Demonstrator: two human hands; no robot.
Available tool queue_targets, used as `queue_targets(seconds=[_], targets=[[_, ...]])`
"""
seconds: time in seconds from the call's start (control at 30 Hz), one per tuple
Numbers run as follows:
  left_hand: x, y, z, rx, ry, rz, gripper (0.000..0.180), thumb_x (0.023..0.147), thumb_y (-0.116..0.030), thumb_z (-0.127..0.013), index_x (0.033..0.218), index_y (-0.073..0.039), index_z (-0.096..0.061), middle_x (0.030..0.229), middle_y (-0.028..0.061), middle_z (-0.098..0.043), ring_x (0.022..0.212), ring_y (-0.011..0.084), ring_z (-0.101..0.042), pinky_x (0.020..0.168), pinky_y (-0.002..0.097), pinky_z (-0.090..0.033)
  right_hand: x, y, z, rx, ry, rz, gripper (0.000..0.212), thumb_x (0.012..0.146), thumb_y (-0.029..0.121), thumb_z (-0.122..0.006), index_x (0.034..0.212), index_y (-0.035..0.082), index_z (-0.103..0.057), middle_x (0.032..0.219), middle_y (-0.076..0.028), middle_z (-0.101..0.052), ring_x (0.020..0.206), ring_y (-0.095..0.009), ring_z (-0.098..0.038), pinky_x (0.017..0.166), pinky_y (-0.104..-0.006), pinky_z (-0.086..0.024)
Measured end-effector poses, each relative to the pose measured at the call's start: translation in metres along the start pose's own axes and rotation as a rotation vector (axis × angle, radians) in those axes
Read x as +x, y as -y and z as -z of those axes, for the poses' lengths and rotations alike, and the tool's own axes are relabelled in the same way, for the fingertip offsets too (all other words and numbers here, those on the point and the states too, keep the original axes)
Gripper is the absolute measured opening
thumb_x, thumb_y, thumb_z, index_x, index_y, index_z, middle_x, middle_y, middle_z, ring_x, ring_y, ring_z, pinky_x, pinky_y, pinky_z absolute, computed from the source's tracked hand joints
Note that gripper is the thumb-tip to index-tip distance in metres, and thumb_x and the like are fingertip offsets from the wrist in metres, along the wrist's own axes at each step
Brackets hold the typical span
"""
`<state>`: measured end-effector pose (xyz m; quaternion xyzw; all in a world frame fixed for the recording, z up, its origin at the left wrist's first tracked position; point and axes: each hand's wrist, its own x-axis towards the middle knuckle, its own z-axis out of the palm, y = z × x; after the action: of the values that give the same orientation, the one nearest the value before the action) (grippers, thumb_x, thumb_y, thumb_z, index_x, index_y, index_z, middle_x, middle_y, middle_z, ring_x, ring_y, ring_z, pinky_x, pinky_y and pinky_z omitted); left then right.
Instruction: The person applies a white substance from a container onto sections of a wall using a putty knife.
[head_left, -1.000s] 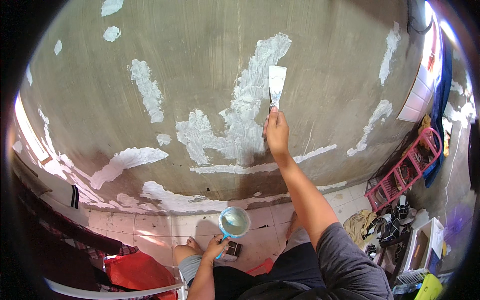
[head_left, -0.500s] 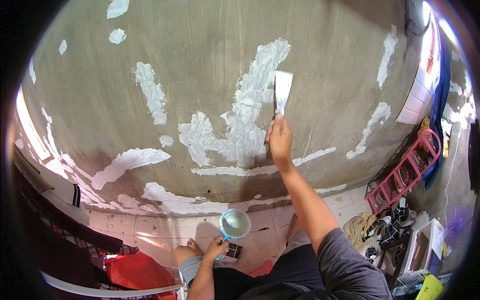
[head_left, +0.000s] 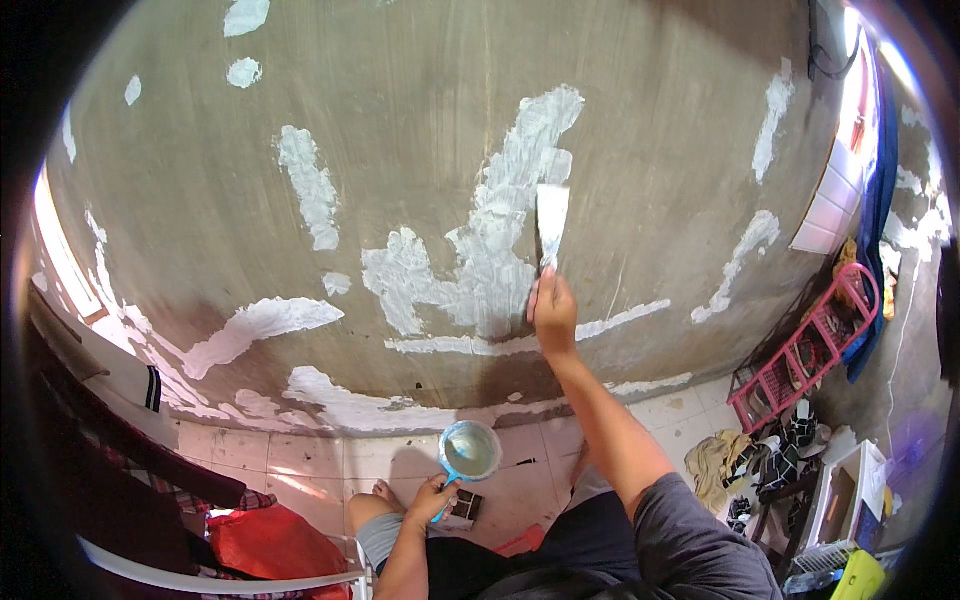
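My right hand point(head_left: 555, 312) is wrapped round the handle of a putty knife point(head_left: 552, 215), its wide pale blade pointing up at the wall. The blade lies at the right edge of a large white putty patch point(head_left: 500, 215) on the grey-brown wall point(head_left: 660, 120). Low in front of me, my left hand point(head_left: 432, 498) grips the blue handle of a dipper point(head_left: 470, 450). Its round bowl is upright, with pale putty smeared inside.
Other white putty patches point(head_left: 308, 185) dot the wall. To the right stand a pink rack point(head_left: 805, 350) and a heap of clothes point(head_left: 715, 465). A red bag point(head_left: 275, 545) lies at lower left beside a white chair rail point(head_left: 220, 582). Pale tiles point(head_left: 310, 455) cover the floor.
My right hand has drawn the putty knife downward and slightly left. A fresh dab of putty shows on the wall above the blade. My left hand and the dipper stay nearly still.
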<state>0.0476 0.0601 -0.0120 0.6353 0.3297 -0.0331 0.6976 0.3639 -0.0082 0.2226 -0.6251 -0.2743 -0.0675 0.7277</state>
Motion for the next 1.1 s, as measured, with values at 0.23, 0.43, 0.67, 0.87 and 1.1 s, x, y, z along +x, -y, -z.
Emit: queue_targets(seconds=[0.23,0.43,0.67,0.87,1.1], targets=[[0.002,-0.003,-0.004,0.019,-0.016,-0.002,0.023,0.094,-0.031,-0.063,0.092,-0.009,-0.056,0.064,0.0036,-0.057,0.040,0.0117,-0.048,0.037,0.0289,-0.039,0.065,0.048,0.001,-0.030,-0.063,-0.050,0.049,0.102,0.046,-0.041,0.081,0.004,-0.053,0.058,-0.004,-0.051,0.049,-0.013,-0.051,0.048,-0.0298,-0.041],[0.008,0.004,-0.001,-0.025,-0.001,-0.020,0.022,0.094,-0.030,-0.063,0.091,-0.009,-0.057,0.062,0.0031,-0.056,0.040,0.0117,-0.048,0.037,0.0289,-0.039,0.053,0.018,0.005,-0.054,0.051,-0.148,0.048,0.102,0.047,-0.040,0.081,0.005,-0.052,0.059,-0.001,-0.050,0.047,-0.010,-0.048,0.045,-0.0263,-0.038],[0.005,0.007,0.000,-0.004,0.005,-0.018,0.026,0.093,-0.033,-0.063,0.089,-0.008,-0.056,0.062,0.0030,-0.056,0.040,0.0122,-0.048,0.037,0.0290,-0.039,0.041,0.049,0.008,0.025,-0.040,-0.055,0.048,0.102,0.045,-0.043,0.079,0.003,-0.053,0.058,-0.003,-0.051,0.047,-0.012,-0.049,0.047,-0.0287,-0.040],[0.001,-0.003,-0.003,0.025,-0.021,-0.016,0.027,0.094,-0.033,-0.062,0.088,-0.007,-0.055,0.063,0.0033,-0.056,0.041,0.0122,-0.048,0.038,0.0292,-0.039,0.056,0.063,0.011,-0.048,0.011,-0.174,0.049,0.101,0.045,-0.043,0.077,0.004,-0.052,0.059,-0.004,-0.052,0.047,-0.013,-0.050,0.047,-0.0292,-0.040],[0.001,-0.001,-0.003,0.016,-0.014,-0.016,0.028,0.094,-0.033,-0.062,0.089,-0.006,-0.056,0.063,0.0037,-0.056,0.040,0.0123,-0.048,0.037,0.0291,-0.038,0.028,0.051,0.009,-0.030,0.010,-0.168,0.049,0.102,0.045,-0.042,0.077,0.004,-0.051,0.059,-0.004,-0.052,0.047,-0.013,-0.050,0.047,-0.0294,-0.040]])
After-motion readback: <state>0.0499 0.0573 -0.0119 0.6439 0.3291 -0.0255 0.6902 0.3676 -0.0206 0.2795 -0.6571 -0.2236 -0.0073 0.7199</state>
